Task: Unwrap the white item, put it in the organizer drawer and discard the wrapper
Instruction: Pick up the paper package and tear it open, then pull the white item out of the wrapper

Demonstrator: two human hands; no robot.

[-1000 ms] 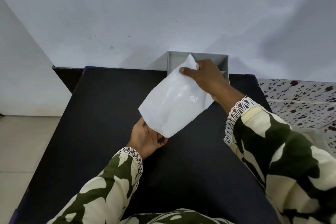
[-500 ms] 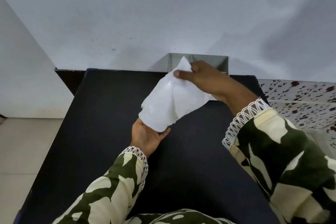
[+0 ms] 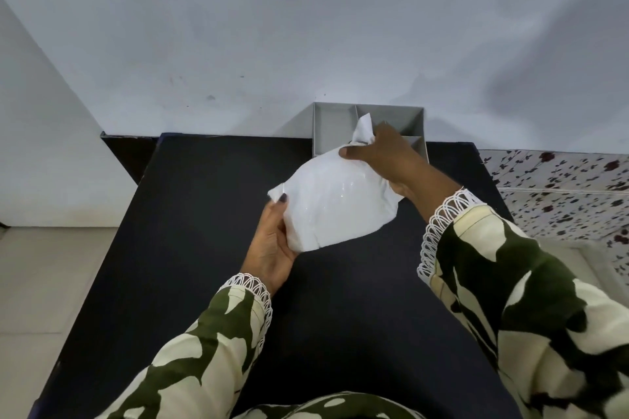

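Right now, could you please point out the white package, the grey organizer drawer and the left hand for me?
white package (image 3: 335,202), head view, on its glossy middle.
organizer drawer (image 3: 332,133), head view, on its bare left compartment.
left hand (image 3: 272,248), head view, on the palm.

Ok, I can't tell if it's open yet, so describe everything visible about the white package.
The white package is a glossy, crinkled plastic pouch, puffed and apparently still closed. It is held above the black table, in front of the grey organizer drawer. The left hand grips its near-left corner; the right hand pinches its bunched far end, where a tip sticks up.
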